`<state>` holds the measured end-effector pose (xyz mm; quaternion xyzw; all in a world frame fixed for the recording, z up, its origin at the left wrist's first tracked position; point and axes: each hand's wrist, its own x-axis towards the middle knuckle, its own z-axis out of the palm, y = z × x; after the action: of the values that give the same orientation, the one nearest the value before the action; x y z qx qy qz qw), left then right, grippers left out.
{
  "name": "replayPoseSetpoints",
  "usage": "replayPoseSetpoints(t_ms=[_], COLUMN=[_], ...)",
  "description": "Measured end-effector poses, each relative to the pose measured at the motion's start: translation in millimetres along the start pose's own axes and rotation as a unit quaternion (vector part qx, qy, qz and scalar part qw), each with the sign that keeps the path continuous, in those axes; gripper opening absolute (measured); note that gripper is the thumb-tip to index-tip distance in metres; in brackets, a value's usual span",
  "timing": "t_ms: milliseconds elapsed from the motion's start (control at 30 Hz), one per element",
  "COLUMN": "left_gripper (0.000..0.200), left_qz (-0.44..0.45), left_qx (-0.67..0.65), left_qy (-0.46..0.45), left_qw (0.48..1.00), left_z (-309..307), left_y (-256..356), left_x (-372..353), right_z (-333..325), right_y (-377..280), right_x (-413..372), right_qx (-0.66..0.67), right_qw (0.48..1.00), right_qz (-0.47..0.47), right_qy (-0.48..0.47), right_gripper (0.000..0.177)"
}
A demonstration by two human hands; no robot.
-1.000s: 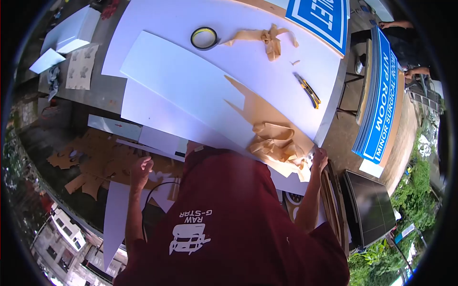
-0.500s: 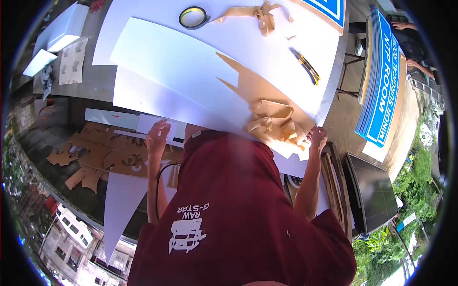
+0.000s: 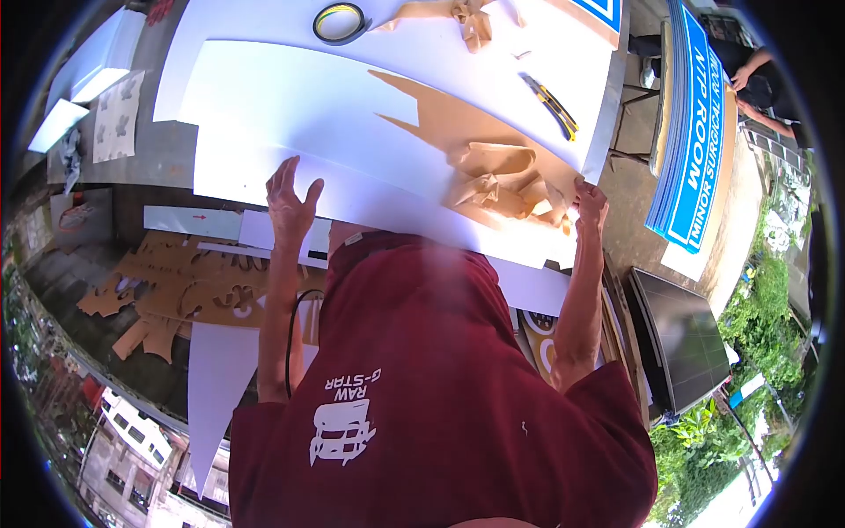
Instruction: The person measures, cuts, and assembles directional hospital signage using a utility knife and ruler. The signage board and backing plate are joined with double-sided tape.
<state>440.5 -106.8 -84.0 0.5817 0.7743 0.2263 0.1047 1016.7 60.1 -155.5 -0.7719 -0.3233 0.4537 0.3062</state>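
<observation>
A large white sheet lies on the table in front of me. Part of its brown backing paper is peeled and crumpled near the right corner. My left hand is open with fingers spread and rests at the sheet's near edge. My right hand is at the sheet's right corner by the table edge, with its fingers closed on the brown backing paper. My red shirt hides the sheet's nearest edge between the two hands.
A yellow-black utility knife and a tape roll lie farther back on the table. Blue signs stand stacked at the right, with another person's arm beyond. Brown cut-outs litter the floor at left. A dark panel leans at lower right.
My left hand rose from below the table edge and opened onto the white sheet. My right hand stayed at the corner, holding the brown paper.
</observation>
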Motion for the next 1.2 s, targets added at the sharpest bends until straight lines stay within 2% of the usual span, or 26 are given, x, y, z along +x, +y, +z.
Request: replayPoseSetpoints(t_ms=[67, 100, 133, 167, 200, 267, 300, 333, 367, 433, 500, 600, 633, 700, 800, 933, 1033, 1100, 1200], left_gripper=[0.062, 0.071, 0.074, 0.078, 0.081, 0.087, 0.087, 0.084, 0.081, 0.073, 0.072, 0.071, 0.071, 0.070, 0.070, 0.069, 0.069, 0.069, 0.069], left_qz=[0.007, -0.023, -0.035, -0.047, -0.058, -0.038, -0.027, -0.035, -0.043, -0.055, -0.071, -0.093, -0.098, -0.116, -0.125, -0.130, -0.145, -0.147, -0.150], left_qx=[0.053, 0.053, 0.089, 0.125, 0.161, 0.150, 0.154, 0.158, 0.151, 0.141, 0.161, 0.167, 0.171, 0.189, 0.187, 0.183, 0.194, 0.197, 0.195], left_qy=[0.047, 0.034, 0.026, 0.021, 0.016, 0.033, 0.050, 0.051, 0.061, 0.097, 0.105, 0.108, 0.105, 0.089, 0.092, 0.092, 0.061, 0.059, 0.053], left_qw=[0.997, 0.998, 0.995, 0.991, 0.985, 0.987, 0.986, 0.985, 0.986, 0.984, 0.979, 0.975, 0.975, 0.971, 0.970, 0.970, 0.968, 0.967, 0.968], left_z=[2, 6, 8, 12, 16, 29, 36, 42, 51, 72, 85, 88, 87, 86, 82, 79, 78, 77, 78], left_y=[-5, -14, -14, -13, -12, -13, -12, -6, -7, -14, -16, -11, -11, -9, -5, -3, 0, 0, 2], left_x=[16, 21, 26, 33, 42, 53, 58, 62, 65, 70, 74, 73, 73, 73, 73, 74, 73, 75, 75], right_z=[15, 21, 31, 42, 59, 95, 118, 143, 169, 227, 280, 338, 347, 356, 351, 344, 338, 339, 340], right_y=[-8, -9, -23, -39, -66, -106, -119, -118, -129, -147, -163, -167, -168, -168, -165, -167, -173, -177, -176], right_x=[23, 29, 20, 13, -4, -35, -46, -50, -66, -99, -120, -132, -130, -122, -108, -100, -86, -72, -70], right_qx=[-0.030, -0.045, -0.191, -0.328, -0.451, -0.327, -0.251, -0.238, -0.238, -0.244, -0.339, -0.334, -0.340, -0.336, -0.401, -0.402, -0.373, -0.341, -0.326], right_qw=[0.999, 0.998, 0.978, 0.925, 0.842, 0.867, 0.891, 0.847, 0.830, 0.855, 0.830, 0.782, 0.717, 0.563, 0.452, 0.401, 0.370, 0.395, 0.471], right_qz=[-0.001, -0.002, -0.087, -0.175, -0.260, -0.361, -0.377, -0.474, -0.493, -0.403, -0.376, -0.468, -0.554, -0.706, -0.739, -0.767, -0.771, -0.736, -0.674], right_qy=[-0.025, -0.039, 0.021, 0.081, 0.140, 0.101, 0.024, -0.027, -0.105, -0.218, -0.234, -0.240, -0.253, -0.268, -0.298, -0.300, -0.360, -0.431, -0.466], right_gripper=[0.035, 0.035, 0.034, 0.034, 0.034, 0.027, 0.023, 0.021, 0.023, 0.032, 0.042, 0.024, 0.023, 0.042, 0.055, 0.055, 0.052, 0.051, 0.049])
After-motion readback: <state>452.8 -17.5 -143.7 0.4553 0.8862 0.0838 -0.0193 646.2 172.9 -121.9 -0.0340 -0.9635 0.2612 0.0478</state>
